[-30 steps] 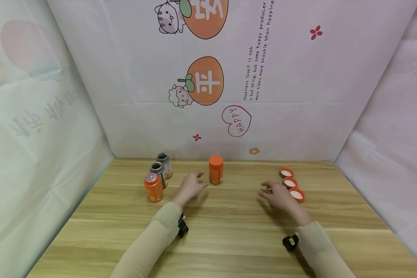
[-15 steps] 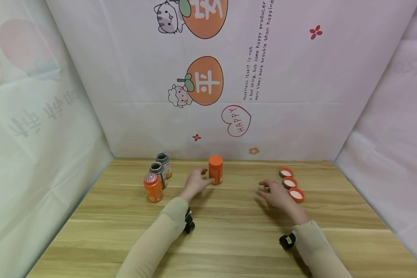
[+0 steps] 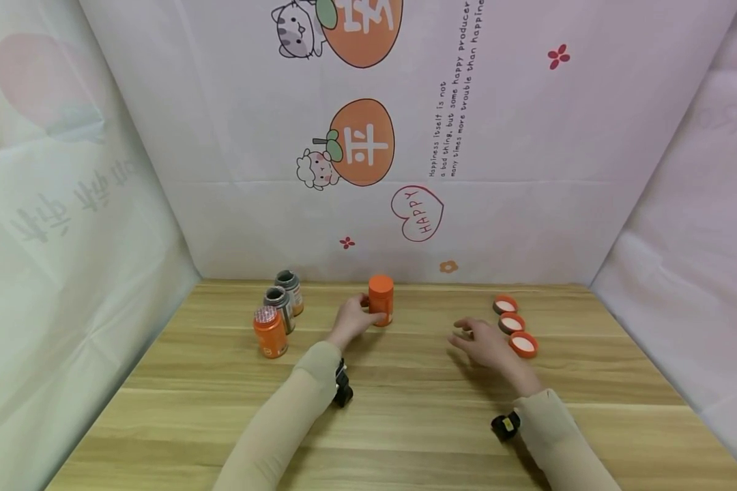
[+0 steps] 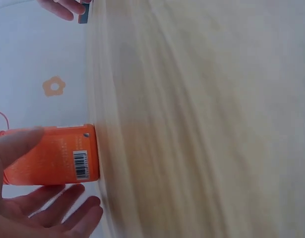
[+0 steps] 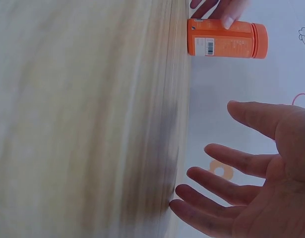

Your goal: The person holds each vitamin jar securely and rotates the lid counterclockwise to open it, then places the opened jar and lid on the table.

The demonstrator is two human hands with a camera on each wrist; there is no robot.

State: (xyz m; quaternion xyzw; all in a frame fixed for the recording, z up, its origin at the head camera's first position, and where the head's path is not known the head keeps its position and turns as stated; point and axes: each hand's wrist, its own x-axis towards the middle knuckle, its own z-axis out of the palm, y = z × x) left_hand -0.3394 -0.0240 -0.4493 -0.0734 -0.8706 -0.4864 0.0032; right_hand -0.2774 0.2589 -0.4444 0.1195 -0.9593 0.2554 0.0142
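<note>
An orange bottle (image 3: 381, 303) with an orange lid stands upright near the back of the table. My left hand (image 3: 352, 319) is at its left side, the thumb across the front and the fingers at the far side, holding it between them. In the left wrist view the bottle (image 4: 53, 156) shows a barcode label, and its base is on the tabletop. To the right, my right hand (image 3: 484, 343) hovers over the table with fingers spread and slightly bent, holding nothing. Just beyond it lie several orange-rimmed lids (image 3: 523, 344) with white undersides up.
At the left stands an orange bottle with a patterned seal (image 3: 271, 333), behind it two dark open-mouthed bottles (image 3: 280, 310). The wooden table (image 3: 399, 423) ends at a white printed backdrop (image 3: 528, 225). White sheets hang along both sides.
My left hand has moved right and forward to the middle bottle, its thumb now over the front of it. The right hand has drifted slightly left. The bottles and lids keep their places.
</note>
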